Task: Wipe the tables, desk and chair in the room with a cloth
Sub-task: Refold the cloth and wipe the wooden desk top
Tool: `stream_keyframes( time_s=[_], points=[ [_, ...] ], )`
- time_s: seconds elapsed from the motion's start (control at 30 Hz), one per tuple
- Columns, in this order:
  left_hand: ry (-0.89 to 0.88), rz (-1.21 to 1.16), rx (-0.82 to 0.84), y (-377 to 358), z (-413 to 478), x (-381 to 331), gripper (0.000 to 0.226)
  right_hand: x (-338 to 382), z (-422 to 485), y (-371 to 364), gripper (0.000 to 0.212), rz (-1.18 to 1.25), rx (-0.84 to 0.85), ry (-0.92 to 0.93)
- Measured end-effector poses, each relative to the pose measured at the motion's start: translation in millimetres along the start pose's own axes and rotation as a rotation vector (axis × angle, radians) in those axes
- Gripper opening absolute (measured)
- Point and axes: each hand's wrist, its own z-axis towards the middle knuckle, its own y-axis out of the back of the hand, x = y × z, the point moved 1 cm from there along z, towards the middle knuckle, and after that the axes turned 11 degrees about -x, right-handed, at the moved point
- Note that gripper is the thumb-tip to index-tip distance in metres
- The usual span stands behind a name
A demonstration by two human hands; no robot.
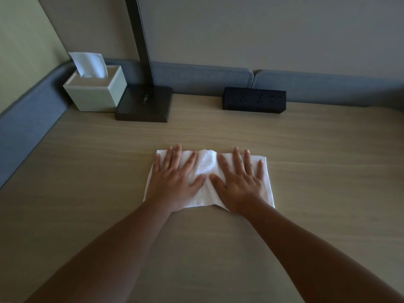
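On desk (306, 160), cloth (206, 165); behind it tissue box (96, 95), lamp base (144, 104), power strip (254, 99).

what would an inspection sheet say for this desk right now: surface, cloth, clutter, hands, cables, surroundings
surface: wooden desk, light grain, no spills seen
job's things: white cloth spread mid-desk, bunched between the hands
clutter: tissue box, black lamp base, black power strip along the back edge
hands: left hand and right hand flat on the cloth, fingers straight
cables: nothing seen
surroundings: blue-grey padded panel behind and at left, plain wall above
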Motion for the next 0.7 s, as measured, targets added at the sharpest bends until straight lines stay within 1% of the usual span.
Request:
stream_keyframes(
  time_s=[0.17,0.33,0.5,0.6,0.7],
  points=[
    [-0.005,0.025,0.000,-7.1,42.4,11.9,0.085,2.6,44.7,-4.9,0.074,0.004,-0.003,-0.003],
    [-0.013,-0.003,-0.003,-13.3,78.2,23.7,0.085,4.7,83.1,-9.8,0.069,0.004,-0.087,0.084],
    [0.019,0.007,-0.022,-16.7,103.3,33.8,0.084,8.7,109.7,-7.9,0.058,0.015,-0.222,0.001],
    [0.013,0.005,-0.073,-18.9,111.5,38.7,0.084,9.5,129.8,-11.7,0.061,0.023,-0.201,-0.021],
    [-0.009,0.022,-0.103,-19.2,114.4,39.9,0.084,11.0,149.5,-14.7,0.062,0.034,-0.176,-0.005]
  ],
)
